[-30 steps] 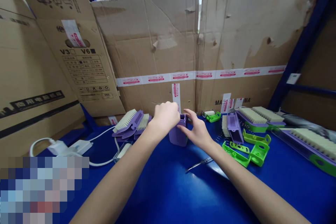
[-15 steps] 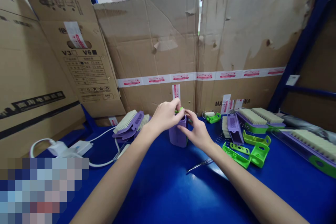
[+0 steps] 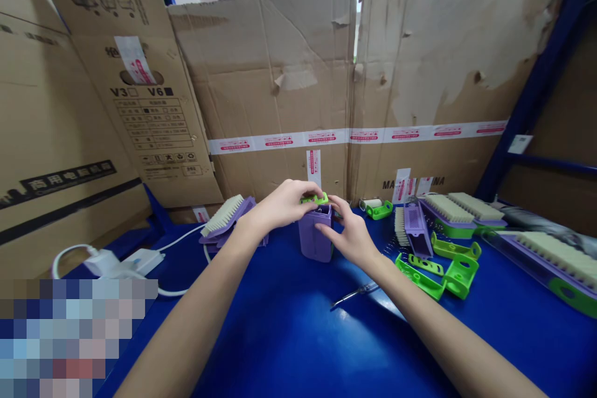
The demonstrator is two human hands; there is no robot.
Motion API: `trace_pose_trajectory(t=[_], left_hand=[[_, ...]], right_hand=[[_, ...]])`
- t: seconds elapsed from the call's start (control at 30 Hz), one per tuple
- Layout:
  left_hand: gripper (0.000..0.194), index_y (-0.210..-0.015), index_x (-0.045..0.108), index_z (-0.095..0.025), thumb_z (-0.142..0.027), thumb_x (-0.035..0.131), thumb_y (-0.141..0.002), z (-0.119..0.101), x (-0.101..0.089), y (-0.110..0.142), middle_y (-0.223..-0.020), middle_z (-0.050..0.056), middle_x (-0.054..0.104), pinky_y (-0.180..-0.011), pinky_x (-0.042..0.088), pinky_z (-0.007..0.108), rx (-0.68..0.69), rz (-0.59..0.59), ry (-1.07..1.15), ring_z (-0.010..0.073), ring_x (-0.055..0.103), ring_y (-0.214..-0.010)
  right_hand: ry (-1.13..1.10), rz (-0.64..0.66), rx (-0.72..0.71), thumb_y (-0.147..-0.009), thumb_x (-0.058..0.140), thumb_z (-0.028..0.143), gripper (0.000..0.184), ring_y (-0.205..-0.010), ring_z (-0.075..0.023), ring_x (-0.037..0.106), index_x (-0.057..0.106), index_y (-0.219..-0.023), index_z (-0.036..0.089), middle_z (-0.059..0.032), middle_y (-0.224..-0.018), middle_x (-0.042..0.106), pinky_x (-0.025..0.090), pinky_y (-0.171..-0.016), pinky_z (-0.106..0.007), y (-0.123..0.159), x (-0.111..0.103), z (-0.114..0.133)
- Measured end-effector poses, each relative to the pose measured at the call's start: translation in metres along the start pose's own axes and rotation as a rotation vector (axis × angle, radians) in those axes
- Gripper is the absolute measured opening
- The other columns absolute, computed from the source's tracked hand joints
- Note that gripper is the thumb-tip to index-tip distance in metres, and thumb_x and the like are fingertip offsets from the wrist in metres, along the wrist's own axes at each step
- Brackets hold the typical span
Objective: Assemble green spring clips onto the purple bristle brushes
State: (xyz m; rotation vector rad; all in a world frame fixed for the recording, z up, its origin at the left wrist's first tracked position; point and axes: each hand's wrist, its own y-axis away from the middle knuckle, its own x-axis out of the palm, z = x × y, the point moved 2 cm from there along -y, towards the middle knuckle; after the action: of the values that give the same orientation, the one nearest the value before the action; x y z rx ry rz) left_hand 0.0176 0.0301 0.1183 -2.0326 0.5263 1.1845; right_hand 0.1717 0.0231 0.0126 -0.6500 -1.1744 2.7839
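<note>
A purple plastic housing (image 3: 315,237) stands upright on the blue table, its open top facing up. My right hand (image 3: 347,230) grips its right side, thumb on the near face and fingers behind the rim. Just above the opening, my left hand (image 3: 293,199) pinches a small green slotted plate (image 3: 315,199) by its edge. A thin piece of metal, perhaps a spring, shows at the housing's mouth under the plate. The fingertips of my left hand are partly hidden behind the plate.
Green plastic parts (image 3: 459,275), loose springs and a purple brush body (image 3: 417,230) lie to the right. A metal pointed tool (image 3: 354,294) rests near my right forearm. Bristle brushes (image 3: 224,221) and a white power adapter (image 3: 105,264) sit left; cardboard (image 3: 280,74) stands behind.
My left hand has shifted slightly left and flattened, so the green plate now shows more plainly, lying level over the opening. My right hand keeps its grip on the housing.
</note>
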Motion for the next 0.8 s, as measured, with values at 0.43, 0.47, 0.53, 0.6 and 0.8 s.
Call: trace_pose_trajectory(t=[0.43, 0.47, 0.53, 0.6, 0.8], left_hand=[[0.025, -0.102, 0.063, -0.020, -0.018, 0.055, -0.078, -0.002, 0.006, -0.006, -0.105, 0.004, 0.067, -0.086, 0.046, 0.029, -0.005, 0.083, -0.001, 0.0169, 0.061, -0.099], [0.024, -0.101, 0.063, -0.020, -0.018, 0.055, -0.079, 0.000, 0.008, -0.006, -0.105, 0.004, 0.068, -0.087, 0.046, 0.029, -0.009, 0.063, 0.019, 0.0167, 0.061, -0.100], [0.020, -0.099, 0.062, -0.019, -0.019, 0.053, -0.081, 0.001, 0.010, -0.006, -0.101, 0.004, 0.069, -0.086, 0.047, 0.030, -0.014, 0.008, 0.049, 0.0162, 0.062, -0.096], [0.018, -0.096, 0.062, -0.019, -0.020, 0.052, -0.082, 0.001, 0.010, -0.006, -0.097, 0.004, 0.069, -0.084, 0.048, 0.030, -0.018, -0.034, 0.077, 0.0157, 0.063, -0.091], [0.018, -0.094, 0.063, -0.020, -0.016, 0.057, -0.078, -0.002, 0.013, -0.003, -0.099, 0.003, 0.068, -0.087, 0.046, 0.028, 0.015, 0.013, 0.157, 0.0145, 0.062, -0.095]], right_hand=[[-0.155, 0.081, 0.000, -0.078, 0.061, 0.029, 0.064, -0.116, -0.0238, 0.054, 0.032, -0.134, 0.025, -0.0113, -0.128, 0.054, 0.049, -0.092, -0.045, -0.002, -0.003, -0.003], [-0.151, 0.081, 0.002, -0.078, 0.061, 0.029, 0.064, -0.115, -0.0243, 0.055, 0.032, -0.135, 0.025, -0.0113, -0.127, 0.055, 0.049, -0.092, -0.047, -0.002, -0.003, -0.003], [-0.147, 0.078, 0.004, -0.078, 0.061, 0.030, 0.064, -0.114, -0.0247, 0.056, 0.031, -0.135, 0.025, -0.0110, -0.126, 0.056, 0.049, -0.091, -0.048, -0.002, -0.003, -0.003], [-0.149, 0.078, 0.003, -0.079, 0.061, 0.029, 0.064, -0.113, -0.0242, 0.056, 0.031, -0.136, 0.026, -0.0103, -0.125, 0.056, 0.049, -0.091, -0.048, -0.002, -0.003, -0.002], [-0.142, 0.066, -0.011, -0.078, 0.061, 0.029, 0.063, -0.114, -0.0232, 0.055, 0.033, -0.135, 0.026, -0.0094, -0.126, 0.056, 0.050, -0.091, -0.044, -0.002, -0.003, -0.002]])
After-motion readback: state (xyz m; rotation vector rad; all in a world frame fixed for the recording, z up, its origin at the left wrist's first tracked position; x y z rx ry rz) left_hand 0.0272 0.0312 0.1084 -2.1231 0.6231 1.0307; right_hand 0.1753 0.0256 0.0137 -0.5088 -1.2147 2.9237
